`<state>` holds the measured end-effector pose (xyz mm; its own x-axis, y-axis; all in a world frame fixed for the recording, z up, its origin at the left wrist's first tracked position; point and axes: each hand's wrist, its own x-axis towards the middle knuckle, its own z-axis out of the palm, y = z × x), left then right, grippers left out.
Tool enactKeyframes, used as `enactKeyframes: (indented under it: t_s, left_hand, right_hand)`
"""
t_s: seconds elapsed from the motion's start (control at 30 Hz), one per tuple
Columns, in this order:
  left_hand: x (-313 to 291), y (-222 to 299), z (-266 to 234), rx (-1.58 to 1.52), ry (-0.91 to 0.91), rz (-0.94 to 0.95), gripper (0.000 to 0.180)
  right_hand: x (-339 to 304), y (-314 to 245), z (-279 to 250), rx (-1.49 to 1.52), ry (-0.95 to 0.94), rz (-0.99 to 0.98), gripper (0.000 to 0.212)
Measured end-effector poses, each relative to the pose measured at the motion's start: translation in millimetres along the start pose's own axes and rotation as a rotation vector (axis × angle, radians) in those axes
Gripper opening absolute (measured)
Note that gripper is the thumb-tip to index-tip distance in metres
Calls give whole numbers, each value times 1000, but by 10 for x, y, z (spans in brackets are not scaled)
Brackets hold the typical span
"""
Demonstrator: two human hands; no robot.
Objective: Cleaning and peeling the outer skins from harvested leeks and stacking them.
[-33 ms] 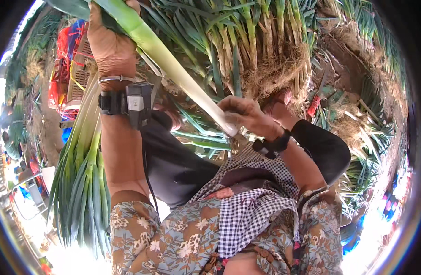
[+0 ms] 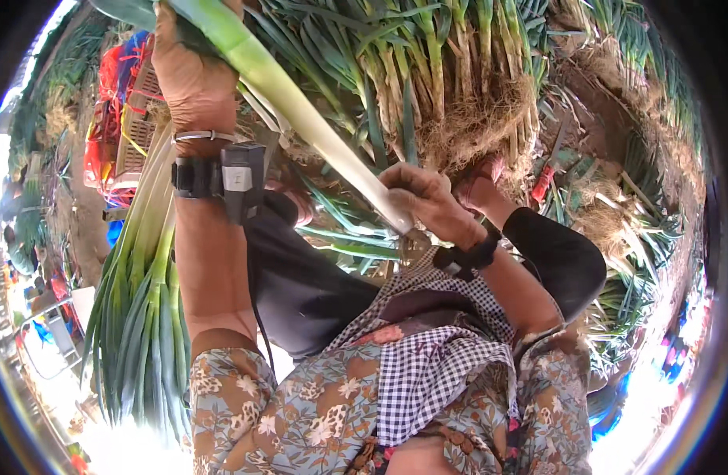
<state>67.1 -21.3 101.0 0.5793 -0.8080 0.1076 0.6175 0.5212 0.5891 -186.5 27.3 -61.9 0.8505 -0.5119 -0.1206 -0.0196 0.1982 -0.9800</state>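
Observation:
One thick leek (image 2: 316,131) slants across the middle, green at the upper left and white toward its root end at the lower right. Its green upper part is gripped in my left hand (image 2: 191,75), whose fingertips are partly cut off by the top edge. Close to the white base, my right hand (image 2: 431,202) has its fingers curled and pressed together against the stalk. Whether a small tool or a peeled layer is between those fingers I cannot make out. Roots (image 2: 415,244) hang below the base, over the checked cloth (image 2: 427,380) on my lap.
A big bundle of uncleaned leeks (image 2: 467,95) with tangled roots lies ahead. Cleaned leeks (image 2: 150,277) are piled at my left, beside a plastic crate (image 2: 138,134) and red strapping (image 2: 102,150). Trimmings and more leeks (image 2: 617,229) cover the soil at the right.
The leek's root end has shifted very slightly to the right, and its roots show more. My hands have barely moved.

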Motion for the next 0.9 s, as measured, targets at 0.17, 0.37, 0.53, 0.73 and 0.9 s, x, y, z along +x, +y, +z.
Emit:
enactKeyframes:
  t_s: [0.17,0.37,0.53,0.73,0.9]
  left_hand:
    - [-6,-276,-511,267,-288,-160,47]
    - [157,-288,-604,114,-372,-467,53]
    - [364,-233,-740,-7,-492,-509,55]
    - [412,-286,-785,30,-348,-499,58]
    - [678,-115,-1037,411,-133,-199,56]
  right_hand:
    - [322,-182,168,42,230,-146,32]
    - [242,-462,360,-172,159,-316,38]
    - [-202,-438,286,-282,271,-216,29]
    - [-1156,-379,523,-591,406,-32,11]
    - [-1381,-266,213,-1030,291,199,21]
